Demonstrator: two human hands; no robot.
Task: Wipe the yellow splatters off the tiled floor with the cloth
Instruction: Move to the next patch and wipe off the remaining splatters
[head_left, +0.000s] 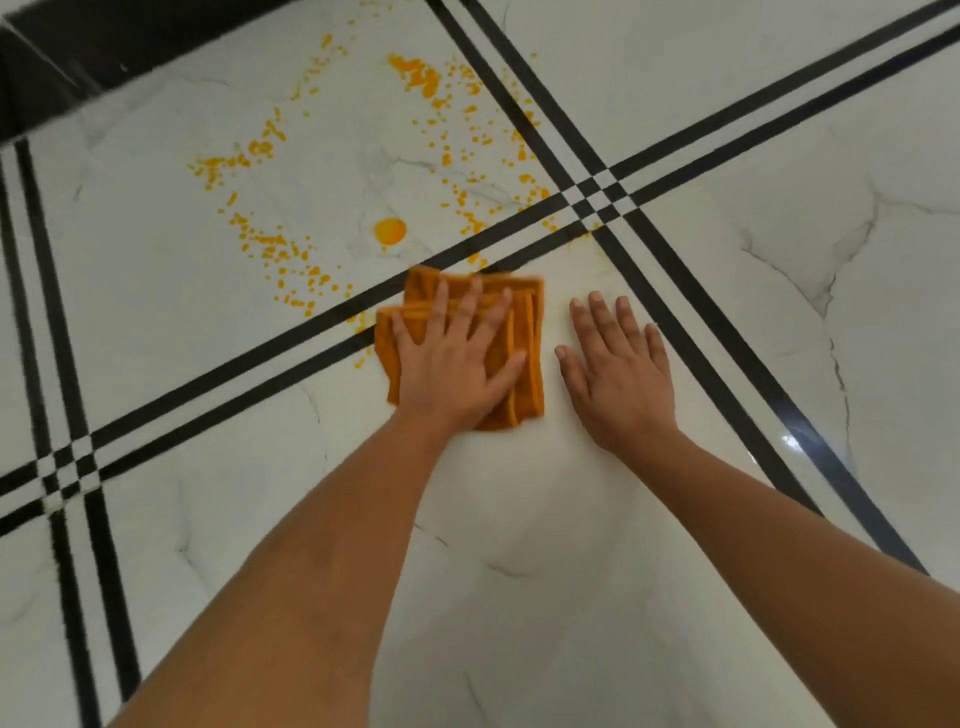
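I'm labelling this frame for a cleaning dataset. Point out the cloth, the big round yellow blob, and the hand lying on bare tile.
cloth (527, 312): head view, its upper right corner.
big yellow blob (389, 231): head view, its centre.
right hand (621, 379): head view, back of the hand.

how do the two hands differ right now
The left hand presses flat on the orange cloth; the right hand lies flat on bare floor, touching no cloth. The left sits nearer the yellow splatters; the right sits farther from them. Both are open, palms down, fingers spread.
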